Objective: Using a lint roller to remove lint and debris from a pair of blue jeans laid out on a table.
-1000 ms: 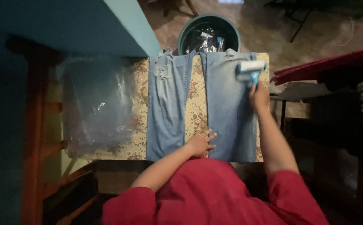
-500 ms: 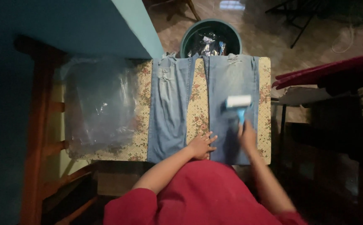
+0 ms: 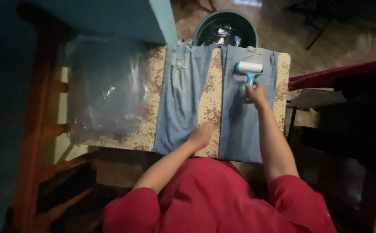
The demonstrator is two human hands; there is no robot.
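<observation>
The right hand (image 3: 257,92) is closed around the blue handle of a lint roller (image 3: 248,70), whose white roll lies crosswise on the right leg of a pair of light-blue jeans (image 3: 239,125), at about one o'clock from the middle of the table. The fingers wrap the handle fully, so the grip is a clamped one, with the roll pointing toward twelve o'clock from the fist. The left hand (image 3: 201,134) rests low between the two legs of the jeans, at about six o'clock on the table, its fingers loosely together and pressed flat on the cloth; it is somewhat blurred, so the exact spread of the fingers cannot be told. It grasps nothing. The two hands are well apart, the right one higher and to the right. The jeans lie spread lengthwise over a flower-patterned tablecloth (image 3: 209,103), legs parted so the cloth shows between them. At nine o'clock on the table lies a crumpled clear plastic bag (image 3: 106,92), what is in it not discernible. Just beyond the far table edge, at twelve o'clock, stands a round dark-green bucket (image 3: 205,28) holding crinkled shiny plastic.
</observation>
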